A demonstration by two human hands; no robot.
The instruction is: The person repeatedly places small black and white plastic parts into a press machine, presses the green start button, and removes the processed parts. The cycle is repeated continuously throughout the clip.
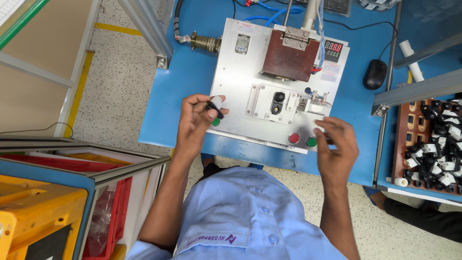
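Blue table [192, 86] fills centre of frame, carrying grey metal fixture [240, 96] square in front of you, within reach of both arms. Tray [409, 139] at right edge holds heap of black-and-white parts, close by. Your right hand [337, 149] hovers, fingers loosely spread, empty, beside red button [294, 138] and green button [311, 142]. Your left hand [195, 120] pinches small black-and-white part [215, 106] at fingertips, raised above fixture's left edge, turned toward you.

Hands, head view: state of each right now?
Left hand: fingers closed on a small black-and-white part, above the metal fixture plate.
Right hand: open, holding nothing, beside the green button.
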